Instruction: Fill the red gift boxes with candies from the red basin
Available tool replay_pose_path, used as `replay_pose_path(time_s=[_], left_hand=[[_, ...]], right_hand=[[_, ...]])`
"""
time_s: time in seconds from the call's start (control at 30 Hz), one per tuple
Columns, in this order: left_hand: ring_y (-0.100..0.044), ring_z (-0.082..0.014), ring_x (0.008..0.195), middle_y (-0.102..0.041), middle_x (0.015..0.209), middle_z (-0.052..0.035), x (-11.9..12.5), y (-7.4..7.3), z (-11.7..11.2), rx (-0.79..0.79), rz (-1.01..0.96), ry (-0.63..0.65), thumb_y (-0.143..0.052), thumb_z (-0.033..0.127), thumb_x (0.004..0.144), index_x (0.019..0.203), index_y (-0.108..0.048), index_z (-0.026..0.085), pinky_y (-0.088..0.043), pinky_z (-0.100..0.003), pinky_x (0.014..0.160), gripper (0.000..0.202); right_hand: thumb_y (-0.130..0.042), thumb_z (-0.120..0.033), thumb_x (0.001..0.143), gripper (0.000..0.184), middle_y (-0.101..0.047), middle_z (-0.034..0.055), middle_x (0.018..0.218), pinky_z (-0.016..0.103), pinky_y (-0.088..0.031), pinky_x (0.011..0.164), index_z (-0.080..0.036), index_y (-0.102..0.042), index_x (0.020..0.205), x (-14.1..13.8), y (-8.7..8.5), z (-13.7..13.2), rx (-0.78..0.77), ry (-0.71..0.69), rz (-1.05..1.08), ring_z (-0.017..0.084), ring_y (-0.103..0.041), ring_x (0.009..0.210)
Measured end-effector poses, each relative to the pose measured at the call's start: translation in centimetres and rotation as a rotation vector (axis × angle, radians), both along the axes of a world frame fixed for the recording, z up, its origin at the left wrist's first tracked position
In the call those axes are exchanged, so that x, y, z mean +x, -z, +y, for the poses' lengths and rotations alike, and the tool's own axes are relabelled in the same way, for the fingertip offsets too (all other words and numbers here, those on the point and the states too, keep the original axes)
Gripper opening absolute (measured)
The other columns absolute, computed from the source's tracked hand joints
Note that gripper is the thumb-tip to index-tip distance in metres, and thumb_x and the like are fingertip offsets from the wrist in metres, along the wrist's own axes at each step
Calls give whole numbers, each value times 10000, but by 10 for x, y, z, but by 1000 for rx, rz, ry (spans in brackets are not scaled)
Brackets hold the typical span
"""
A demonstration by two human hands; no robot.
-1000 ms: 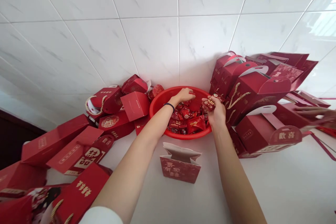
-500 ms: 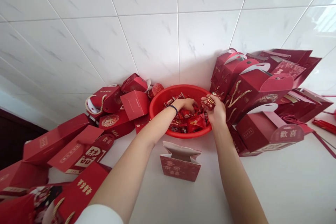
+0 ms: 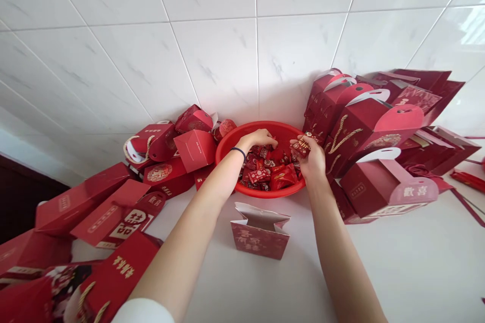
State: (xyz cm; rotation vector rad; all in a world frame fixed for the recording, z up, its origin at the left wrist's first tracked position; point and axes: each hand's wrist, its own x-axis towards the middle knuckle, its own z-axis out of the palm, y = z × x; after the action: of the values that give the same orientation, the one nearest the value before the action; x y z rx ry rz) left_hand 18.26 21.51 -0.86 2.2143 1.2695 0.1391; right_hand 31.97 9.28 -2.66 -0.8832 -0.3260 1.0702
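Note:
A red plastic basket (image 3: 265, 194) by the wall holds many wrapped candies (image 3: 259, 174), most in red or dark wrappers. My left hand (image 3: 259, 139), with a dark band on the wrist, reaches over the basket's far left part. Its fingers curl downward and closed; what they pinch, if anything, is too hidden to name. At the basket's right rim, my right hand (image 3: 313, 159) grips red candy packets (image 3: 302, 146) with gold and white print, thumb on top. In front of the basket a small red paper bag (image 3: 260, 239) stands upright with its mouth open.
Red gift boxes (image 3: 195, 150) with rope handles crowd the left side, some lying over. More handled boxes (image 3: 382, 186) and folded red bags (image 3: 435, 91) are stacked at the right. White tiled wall (image 3: 220, 60) rises behind the white tabletop (image 3: 413, 267).
My left hand has lifted and shifted left and back within the basket, uncovering more candies. The right hand keeps its packets in nearly the same place.

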Motion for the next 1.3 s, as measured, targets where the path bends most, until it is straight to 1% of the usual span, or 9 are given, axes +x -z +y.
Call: replay_pose_path(time_s=[0.23,0.4,0.53,0.67,0.83,1.0,1.1,1.2,1.3], left_hand=[[-338,-70,465,-432,486,55,5,3,-1,58,-139,-76,-693,152,624,465,-485,171,-238,-241,449,263],[-403,-82,444,-497,473,34,13,1,-8,6,-73,-50,-720,175,616,465,-560,160,-282,-238,430,220],[-564,-132,510,-630,554,-21,17,-2,-9,-2,29,-75,-726,231,653,559,-672,145,-393,-230,465,139],[-701,-230,709,-732,726,-107,16,-4,-4,93,151,-198,-740,246,652,692,-732,133,-496,-263,596,120],[-730,-304,941,-759,975,-193,4,-1,2,169,242,-295,-732,230,699,936,-758,107,-535,-289,700,268],[-739,-230,881,-780,1013,-105,-1,9,4,123,279,-154,-734,267,749,1051,-755,171,-539,-238,683,318],[-734,-228,961,-780,1056,-65,7,15,1,111,349,-46,-770,223,723,1070,-759,230,-549,-241,782,347],[-686,-265,1102,-723,1199,-114,17,22,-2,146,428,0,-754,272,822,1127,-725,192,-550,-350,920,317],[-656,-250,1116,-658,1267,-116,24,27,-3,176,474,43,-653,357,954,1231,-644,162,-553,-458,951,339]], right_hand=[[-645,-179,731,32,-682,-9,593,186,-522,514,-170,-615,732,-1,-2,0,-10,-6,-2,122,-664,551],[-662,-192,721,50,-687,2,610,174,-508,518,-165,-625,743,0,0,0,1,-8,-2,120,-671,565],[-669,-197,718,58,-679,-8,605,174,-509,516,-169,-623,741,1,1,0,6,-22,-5,114,-665,557],[-688,-199,714,74,-671,-14,595,166,-509,515,-173,-622,732,2,2,1,7,-38,-8,113,-671,561],[-648,-180,732,21,-683,-10,595,162,-507,502,-169,-631,727,2,0,1,-3,-42,-2,108,-662,551],[-637,-176,739,18,-681,-2,586,161,-513,511,-166,-637,724,2,-2,0,-5,-43,1,110,-662,551],[-627,-177,739,27,-680,6,588,164,-504,494,-161,-642,725,2,-2,1,-7,-53,-2,116,-665,547],[-661,-189,730,38,-665,-5,574,162,-501,487,-164,-633,722,3,-1,1,-2,-63,-11,124,-677,559],[-667,-193,735,48,-665,-9,573,165,-502,481,-169,-627,723,3,-2,1,-6,-72,-24,125,-672,547]])
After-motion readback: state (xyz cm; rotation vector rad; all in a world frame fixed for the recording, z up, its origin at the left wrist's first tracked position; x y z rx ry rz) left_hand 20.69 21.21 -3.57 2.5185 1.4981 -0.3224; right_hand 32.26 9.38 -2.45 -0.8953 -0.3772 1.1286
